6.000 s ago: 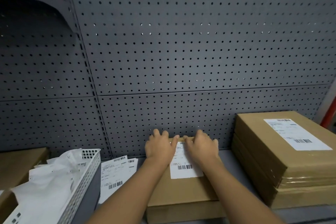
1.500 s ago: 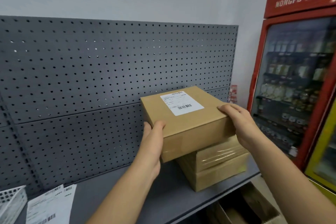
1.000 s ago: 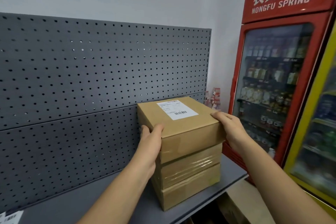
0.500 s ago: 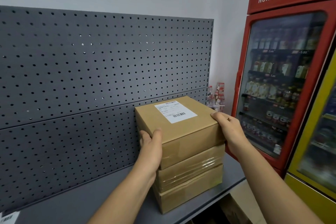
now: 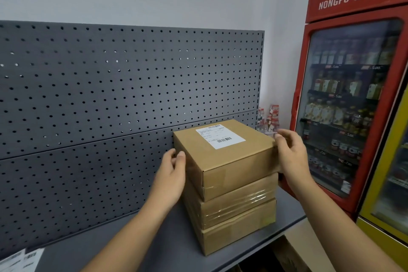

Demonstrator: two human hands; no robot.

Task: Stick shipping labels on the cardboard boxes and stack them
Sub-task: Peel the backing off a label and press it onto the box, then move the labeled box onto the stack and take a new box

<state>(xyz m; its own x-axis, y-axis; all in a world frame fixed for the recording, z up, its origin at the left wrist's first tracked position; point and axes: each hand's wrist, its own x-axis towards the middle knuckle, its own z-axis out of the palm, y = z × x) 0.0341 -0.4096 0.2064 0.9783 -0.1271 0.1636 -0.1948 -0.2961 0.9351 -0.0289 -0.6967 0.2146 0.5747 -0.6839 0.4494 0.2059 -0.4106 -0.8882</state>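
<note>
top box (image 5: 234, 161): sitting labelled on two taped boxes (image 5: 238, 212) at the right end of the shelf (image 5: 132, 247), completing the stack.
left hand (image 5: 172, 174): resting loose-fingered against its left side, likely squaring it.
right hand (image 5: 291, 157): touching the far right corner, fingers relaxed, gripping nothing.

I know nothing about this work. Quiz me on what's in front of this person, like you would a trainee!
1. True or false: the top box carries a shipping label on its upper face.
2. How many cardboard boxes make up the stack on the shelf?
3. What stands just past the right end of the shelf?
A. a red drinks fridge
B. a ladder
C. a washing machine

Key: 1 true; 2 three; 3 A.
</note>
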